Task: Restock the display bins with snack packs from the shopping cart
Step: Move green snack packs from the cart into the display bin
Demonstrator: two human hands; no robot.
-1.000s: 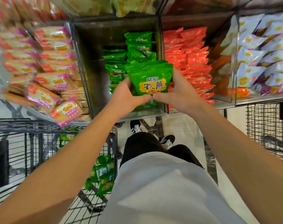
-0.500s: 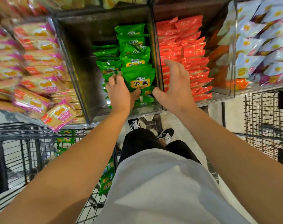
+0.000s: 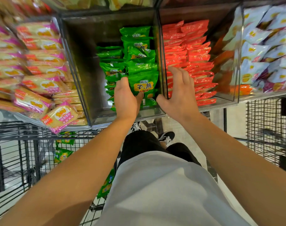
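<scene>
Starting at the left, a clear-walled bin (image 3: 83, 101) holds stacked flat packs of pale biscuits in pink-and-orange wrappers (image 3: 41, 85), one pink pack (image 3: 59, 117) overhanging its front edge. Below it stands the black wire shopping cart (image 3: 21, 144), with a few green snack packs (image 3: 63, 154) visible through its mesh. The middle bin (image 3: 106, 23) has dark walls and a transparent front lip; glossy green snack packs stand in two rows in its right half, leaving the left half bare. The left hand (image 3: 125, 98) rests against the frontmost green pack (image 3: 144, 84), fingers along its left side and thumb at its lower edge; whether it actually grips the pack cannot be told. The right hand (image 3: 178, 93) hovers with fingers spread wide and holding nothing, over the clear divider (image 3: 161, 62) between the green bin and the neighbouring bin of shiny red packs (image 3: 188, 51). Farthest right, another clear bin holds puffy white-and-purple bags (image 3: 268, 46).
</scene>
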